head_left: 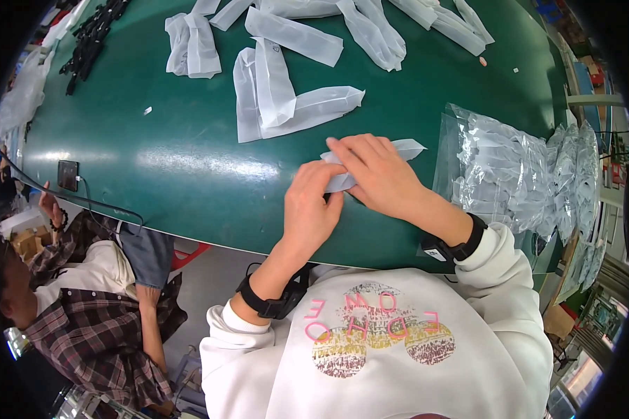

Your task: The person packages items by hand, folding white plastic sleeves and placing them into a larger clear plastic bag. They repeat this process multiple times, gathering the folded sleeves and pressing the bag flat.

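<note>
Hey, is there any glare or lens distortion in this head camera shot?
Head view: white glare on the green table, left of the left hand; glints on the clear plastic bags; table edge bowed, dark fisheye corners.

At left, a dark phone (68,176) on the green tabletop (182,115), near a plaid-shirted co-worker (94,332)

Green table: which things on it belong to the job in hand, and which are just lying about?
Likely in the job:
translucent pouch in left hand and right hand
loose pouches beyond
packed clear bags

Likely just lying about:
phone
white scrap
black bundle, use unclear
</note>
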The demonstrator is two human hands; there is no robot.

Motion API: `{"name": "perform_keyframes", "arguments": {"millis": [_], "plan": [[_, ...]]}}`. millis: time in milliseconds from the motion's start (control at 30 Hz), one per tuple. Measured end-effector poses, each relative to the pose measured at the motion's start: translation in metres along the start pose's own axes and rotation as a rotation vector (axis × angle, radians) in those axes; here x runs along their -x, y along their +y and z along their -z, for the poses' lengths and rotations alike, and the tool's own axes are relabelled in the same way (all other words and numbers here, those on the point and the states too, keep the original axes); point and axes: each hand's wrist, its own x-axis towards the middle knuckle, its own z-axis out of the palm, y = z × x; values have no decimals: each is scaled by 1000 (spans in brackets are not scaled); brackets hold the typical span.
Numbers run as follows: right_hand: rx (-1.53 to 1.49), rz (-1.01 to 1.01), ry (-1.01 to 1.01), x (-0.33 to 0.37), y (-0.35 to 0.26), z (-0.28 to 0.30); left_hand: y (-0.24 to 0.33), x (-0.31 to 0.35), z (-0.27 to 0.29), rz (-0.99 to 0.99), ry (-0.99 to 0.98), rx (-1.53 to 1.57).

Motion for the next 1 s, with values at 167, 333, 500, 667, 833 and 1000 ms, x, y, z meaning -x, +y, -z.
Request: {"name": "perform_keyframes", "arguments": {"millis": [167, 333, 500, 667, 833, 1000], "plan": [[-143, 76, 98, -3, 3, 24, 0, 1, 1, 21, -69, -35], [-286, -217, -50, 14, 48, 42, 4, 3, 0, 40, -120, 17], [-455, -325, -191, 13, 42, 33, 8, 3, -7, -41, -35, -243], [-230, -97, 17, 30, 15, 25, 3, 5, -2, -20, 10, -310], [-128, -48, 126, 36, 12, 2, 6, 8, 11, -198, 50, -494], [-226, -10, 101, 32, 17, 1, 9, -10, 18, -281, -189, -289]]}}
